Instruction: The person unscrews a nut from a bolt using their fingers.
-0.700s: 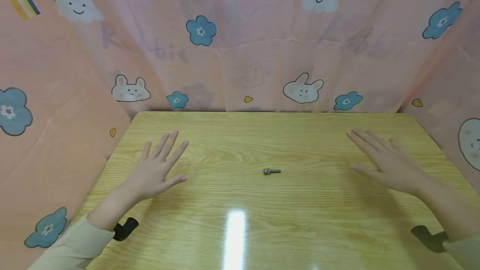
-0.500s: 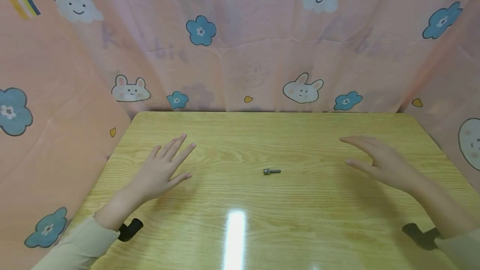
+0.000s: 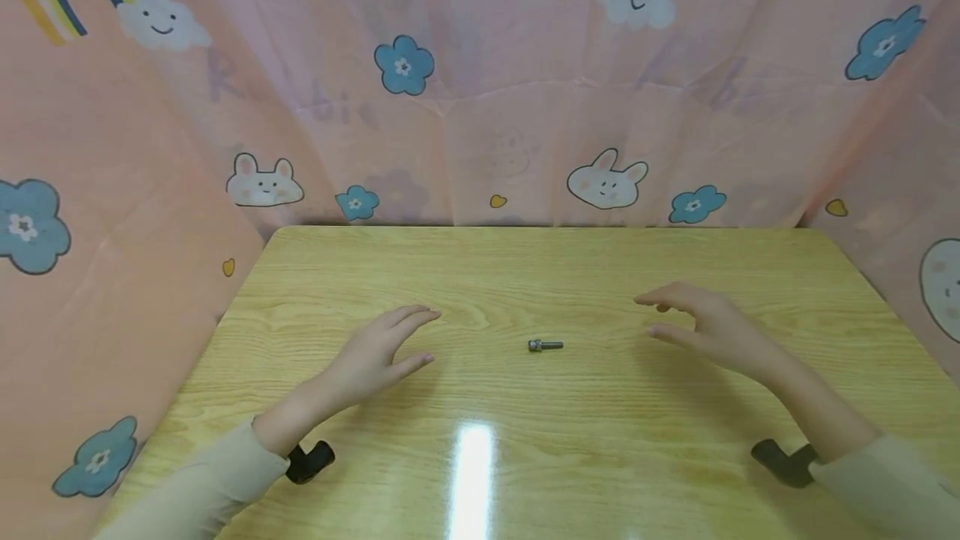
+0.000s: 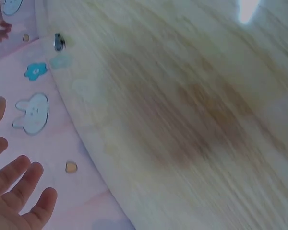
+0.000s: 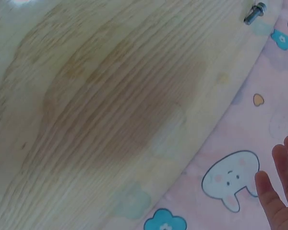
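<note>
A small metal bolt [image 3: 546,345] lies on its side near the middle of the wooden table [image 3: 570,457], its head toward the left and its threaded shank toward the right. My left hand [image 3: 378,357] hovers over the table to the left of the bolt, fingers extended and thumb apart. On the other side, my right hand [image 3: 701,323] is also in the air with fingers loosely bent, holding nothing. Both wrist views show the bolt at a distance: the bolt [image 4: 59,42] near the top left, and the bolt [image 5: 255,13] at the top right.
A pink curtain [image 3: 480,123] printed with rabbits, flowers and rainbows stands behind the table and at both sides. Under each wrist shows a black wrist mount [image 3: 310,462]. A bright light reflection [image 3: 472,473] falls on the front of the table.
Both hands have moved inward toward the bolt, the left going right and the right going left. Their spread fingers have drawn closer together. The bolt lies in the same place.
</note>
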`<move>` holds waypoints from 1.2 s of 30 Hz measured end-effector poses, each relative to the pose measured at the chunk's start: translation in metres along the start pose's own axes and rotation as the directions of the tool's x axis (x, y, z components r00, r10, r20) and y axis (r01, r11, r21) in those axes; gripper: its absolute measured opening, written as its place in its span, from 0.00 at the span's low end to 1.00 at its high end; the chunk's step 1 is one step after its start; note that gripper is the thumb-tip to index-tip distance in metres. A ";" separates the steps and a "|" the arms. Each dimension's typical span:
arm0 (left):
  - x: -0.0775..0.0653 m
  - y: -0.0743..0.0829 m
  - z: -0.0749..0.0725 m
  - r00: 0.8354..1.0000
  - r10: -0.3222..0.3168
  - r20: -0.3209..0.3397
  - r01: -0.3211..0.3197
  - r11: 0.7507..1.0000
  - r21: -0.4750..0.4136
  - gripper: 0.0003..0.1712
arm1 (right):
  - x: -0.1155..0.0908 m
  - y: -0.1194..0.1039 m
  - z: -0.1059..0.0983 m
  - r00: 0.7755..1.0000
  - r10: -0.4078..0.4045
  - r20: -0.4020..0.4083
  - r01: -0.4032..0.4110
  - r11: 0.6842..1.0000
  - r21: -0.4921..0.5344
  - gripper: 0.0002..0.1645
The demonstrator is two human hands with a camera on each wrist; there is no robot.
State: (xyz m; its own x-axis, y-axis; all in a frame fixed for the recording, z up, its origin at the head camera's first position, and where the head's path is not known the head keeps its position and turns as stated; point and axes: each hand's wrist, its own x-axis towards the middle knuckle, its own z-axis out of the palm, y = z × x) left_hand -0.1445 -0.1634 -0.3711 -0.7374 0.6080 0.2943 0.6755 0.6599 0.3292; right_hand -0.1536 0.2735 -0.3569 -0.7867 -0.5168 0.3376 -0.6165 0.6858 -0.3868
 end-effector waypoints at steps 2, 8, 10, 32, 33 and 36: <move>0.004 0.004 0.006 1.000 0.017 -0.007 -0.018 0.999 -0.031 0.29 | 0.003 -0.002 0.005 1.000 0.012 0.011 -0.012 1.000 0.017 0.22; 0.014 0.010 0.024 0.998 0.056 -0.012 -0.057 0.995 -0.086 0.26 | 0.013 -0.007 0.019 0.999 0.007 0.047 -0.011 0.997 0.074 0.20; 0.017 0.011 0.029 0.999 0.052 -0.009 -0.052 0.992 -0.116 0.25 | 0.015 -0.007 0.024 0.999 -0.008 0.054 0.004 0.997 0.080 0.19; 0.046 0.021 0.061 0.999 0.029 -0.043 -0.039 0.969 -0.243 0.16 | 0.038 -0.012 0.059 0.984 0.043 0.174 -0.081 0.973 0.216 0.17; 0.047 0.021 0.062 0.999 0.029 -0.042 -0.038 0.968 -0.247 0.16 | 0.039 -0.012 0.060 0.984 0.040 0.176 -0.080 0.971 0.226 0.17; 0.049 0.023 0.065 1.000 0.016 -0.026 -0.022 0.965 -0.263 0.16 | 0.041 -0.014 0.064 0.981 0.040 0.188 -0.086 0.966 0.244 0.16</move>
State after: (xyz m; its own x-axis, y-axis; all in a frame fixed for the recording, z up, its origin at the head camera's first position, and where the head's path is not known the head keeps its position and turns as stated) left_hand -0.1646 -0.0900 -0.4078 -0.7263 0.6067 0.3230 0.6665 0.5069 0.5467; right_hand -0.1794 0.2103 -0.3925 -0.8028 -0.5759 0.1544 -0.5352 0.5820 -0.6123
